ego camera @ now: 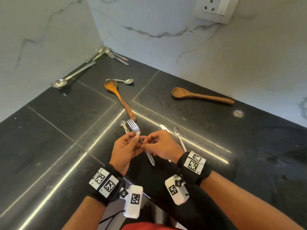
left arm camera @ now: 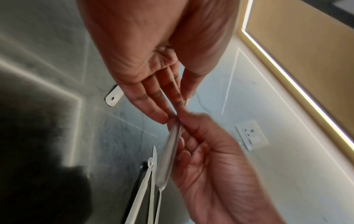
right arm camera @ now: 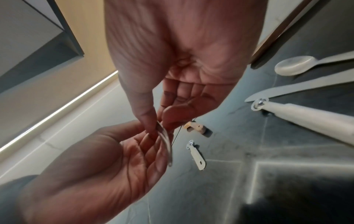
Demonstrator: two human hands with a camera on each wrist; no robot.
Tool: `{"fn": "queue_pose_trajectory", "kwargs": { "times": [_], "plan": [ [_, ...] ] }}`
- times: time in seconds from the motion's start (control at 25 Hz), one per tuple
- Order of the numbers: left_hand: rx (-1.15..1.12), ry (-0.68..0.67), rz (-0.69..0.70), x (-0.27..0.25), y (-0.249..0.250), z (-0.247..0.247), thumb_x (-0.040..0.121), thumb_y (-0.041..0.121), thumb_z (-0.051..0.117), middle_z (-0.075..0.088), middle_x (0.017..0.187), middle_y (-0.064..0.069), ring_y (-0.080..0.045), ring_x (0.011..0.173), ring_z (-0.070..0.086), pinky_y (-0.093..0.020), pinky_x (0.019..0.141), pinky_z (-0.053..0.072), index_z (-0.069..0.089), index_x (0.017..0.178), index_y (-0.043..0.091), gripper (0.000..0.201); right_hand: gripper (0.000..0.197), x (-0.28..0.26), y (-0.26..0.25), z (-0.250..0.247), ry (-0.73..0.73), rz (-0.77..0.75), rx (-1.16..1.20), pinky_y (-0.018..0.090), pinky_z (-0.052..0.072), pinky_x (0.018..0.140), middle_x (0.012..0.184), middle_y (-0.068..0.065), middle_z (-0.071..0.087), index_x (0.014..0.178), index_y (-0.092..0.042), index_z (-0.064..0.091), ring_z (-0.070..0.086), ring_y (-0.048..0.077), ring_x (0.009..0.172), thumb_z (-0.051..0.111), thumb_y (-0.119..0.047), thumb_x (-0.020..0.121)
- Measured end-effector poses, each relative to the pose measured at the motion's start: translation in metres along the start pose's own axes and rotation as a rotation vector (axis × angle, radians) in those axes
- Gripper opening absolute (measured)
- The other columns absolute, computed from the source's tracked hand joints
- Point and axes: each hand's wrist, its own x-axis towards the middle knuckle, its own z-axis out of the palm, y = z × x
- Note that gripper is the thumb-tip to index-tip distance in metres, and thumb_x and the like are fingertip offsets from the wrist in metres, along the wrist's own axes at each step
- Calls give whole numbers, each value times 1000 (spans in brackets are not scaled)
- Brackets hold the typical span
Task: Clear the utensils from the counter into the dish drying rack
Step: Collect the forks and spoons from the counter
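The grip is a two-handed one on a single metal fork (ego camera: 139, 137): the left hand (ego camera: 126, 150) pinches the fork's neck just below the tines between thumb and fingers, and the right hand (ego camera: 163, 146) pinches the handle a little further down, its fingertips meeting the left hand's. The fork is lifted off the table (ego camera: 49, 146), tines pointing away from the person and the handle end hanging free below both hands. In the left wrist view the fork's (left arm camera: 168, 153) handle runs down from the fingers (left arm camera: 153, 109) of the left hand into the curled right hand (left arm camera: 206, 159). In the right wrist view the right hand's (right arm camera: 178, 75) thumb and forefinger close on the fork (right arm camera: 165, 142), with the left hand (right arm camera: 107, 163) palm-up under it.

Just beyond the fork's tines a small metal tool with a round head (ego camera: 123, 125) lies on the table. To the fork's right, beside the right hand, lie a knife (ego camera: 164, 127) and a small metal spoon (ego camera: 178, 135). Past the tines a wooden spoon (ego camera: 118, 97) lies with its handle end near the fork, and a teaspoon (ego camera: 123, 81) sits by its bowl. A second wooden spoon (ego camera: 201, 95) lies well to the fork's right. Farthest from the fork, in the corner of the marble wall (ego camera: 166, 22), are a steel ladle (ego camera: 74, 74) and a cluster of metal utensils (ego camera: 110, 55). A wall socket (ego camera: 214, 9) sits high on the wall.
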Motion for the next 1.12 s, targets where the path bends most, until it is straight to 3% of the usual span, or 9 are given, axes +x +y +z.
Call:
{"fn": "queue_pose_trajectory", "kwargs": {
  "times": [0.08,0.2,0.32,0.44,0.6,0.76,0.88,1.0,1.12],
  "plan": [
    [-59,70,-21,4,5,-15,97,9,51,73,99,-14,-20,82,72,-33,72,60,62,105,8,14,5,17,-1,11,-24,-18,-58,33,60,63,70,9,75,77,-15,77,68,13,60,77,-21,78],
    [-48,168,-45,23,19,-39,96,10,53,74,94,-14,-22,81,73,-31,69,59,62,98,9,10,15,56,-5,10,-88,-66,-282,35,61,70,68,-5,74,78,-27,77,69,7,63,72,-41,78],
    [19,276,-66,52,36,-68,96,12,53,73,85,-8,-15,72,72,-25,60,57,62,101,10,10,15,113,-23,-6,-92,-103,-564,32,55,79,86,-13,72,91,-32,75,66,6,84,68,-42,83],
    [76,354,-124,91,51,-98,96,11,54,69,80,-9,-8,57,68,-19,48,52,60,101,9,8,25,187,-38,-28,-129,-118,-782,33,48,91,114,-6,63,113,-32,68,60,15,105,65,-38,88],
    [165,417,-156,154,83,-137,96,9,53,64,78,-11,-4,43,63,-17,42,50,57,97,7,5,40,295,-57,-42,-115,-191,-976,38,41,106,138,5,55,134,-21,59,53,27,126,57,-24,94],
    [244,351,-221,194,101,-157,96,6,51,68,80,-11,-9,49,68,-23,52,57,57,96,8,6,49,386,-72,-49,-71,-114,-1046,39,27,119,158,7,37,147,-16,46,37,29,143,45,-15,98],
    [252,288,-292,204,100,-162,95,3,52,70,83,-13,-13,56,70,-27,59,58,55,90,10,9,56,436,-77,-43,-97,-66,-1127,37,24,120,164,2,24,153,-18,35,31,31,147,44,-13,98],
    [234,259,-307,207,97,-168,93,2,55,72,89,-16,-17,66,72,-30,65,60,57,91,9,7,59,466,-84,-38,-118,-94,-1206,44,31,118,164,3,24,154,-19,32,36,39,142,44,-15,96],
    [220,226,-315,207,98,-172,92,0,56,72,94,-20,-20,68,73,-33,66,60,55,97,8,9,55,477,-90,-37,-139,-73,-1211,48,39,111,157,8,39,149,-17,40,46,38,135,47,-20,95]
  ]
}}
